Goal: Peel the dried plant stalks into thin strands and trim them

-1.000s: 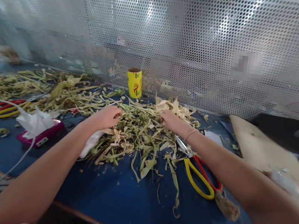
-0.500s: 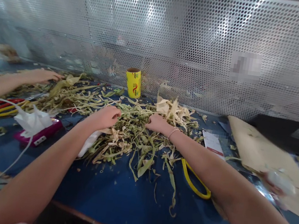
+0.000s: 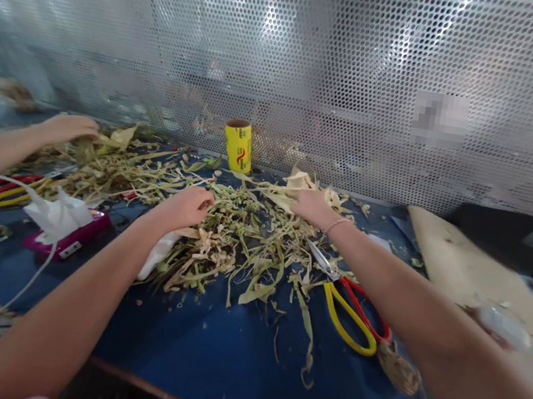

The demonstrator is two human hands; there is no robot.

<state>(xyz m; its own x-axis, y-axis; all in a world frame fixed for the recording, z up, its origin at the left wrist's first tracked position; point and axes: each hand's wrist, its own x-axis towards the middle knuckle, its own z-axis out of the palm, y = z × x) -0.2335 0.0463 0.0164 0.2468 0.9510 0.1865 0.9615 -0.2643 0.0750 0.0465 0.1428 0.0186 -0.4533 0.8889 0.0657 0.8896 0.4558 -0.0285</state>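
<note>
A loose heap of dried leaf strips (image 3: pixel 263 253), green and straw-coloured, lies before me on the blue table. My left hand (image 3: pixel 194 207) rests at the heap's left side with its fingers curled closed; what they hold, if anything, is hidden. At the heap's back right, my right hand (image 3: pixel 315 206) has its fingers closed around a pale dried leaf strip (image 3: pixel 280 196), with the fingertips partly hidden. Below my right forearm lie scissors (image 3: pixel 349 317) with one red and one yellow handle, blades pointing into the strips.
A yellow cardboard tube (image 3: pixel 238 148) stands by the perforated metal screen (image 3: pixel 288 61). At left, another person's hand (image 3: pixel 73 127) works over more strips, near a second pair of scissors (image 3: pixel 10 189) and a purple box with white tissue (image 3: pixel 71 236). Brown cardboard (image 3: pixel 473 266) lies right.
My right hand has moved right and back from the heap's middle to the pale strips. The scissors show more fully. My left hand has hardly moved; the other person's hand has shifted left.
</note>
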